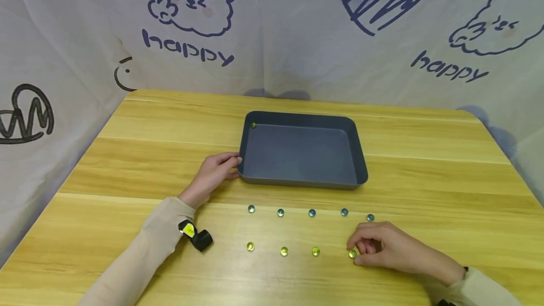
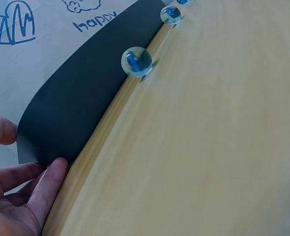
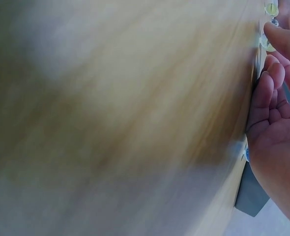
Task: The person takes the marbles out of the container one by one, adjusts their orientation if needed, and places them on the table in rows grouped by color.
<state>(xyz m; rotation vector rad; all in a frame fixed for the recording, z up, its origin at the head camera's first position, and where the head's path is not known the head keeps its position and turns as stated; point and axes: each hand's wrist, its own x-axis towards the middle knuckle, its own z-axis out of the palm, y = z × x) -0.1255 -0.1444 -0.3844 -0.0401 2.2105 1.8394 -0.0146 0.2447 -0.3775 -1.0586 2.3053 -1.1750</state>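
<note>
A dark grey rectangular tray (image 1: 303,184) stands at the middle of the table. My left hand (image 1: 215,174) holds its near left corner; in the left wrist view, the fingers (image 2: 51,184) and thumb lie against the tray wall (image 2: 81,103). Inside the tray's far left corner sits one yellowish marble (image 1: 253,125). To the front right, my right hand (image 1: 393,249) pinches a yellow-green marble (image 1: 352,253) between thumb and forefinger, at the table surface. In the right wrist view, that marble (image 3: 269,44) is partly hidden by the fingers.
Left of the right hand, three yellow-green marbles (image 1: 284,251) form a row. Several blue-tinted marbles (image 1: 312,213) are lined up between that row and the tray; the rightmost (image 1: 370,217) lies just beyond the right hand. A white printed cloth (image 1: 289,37) hangs behind the wooden table (image 1: 425,155).
</note>
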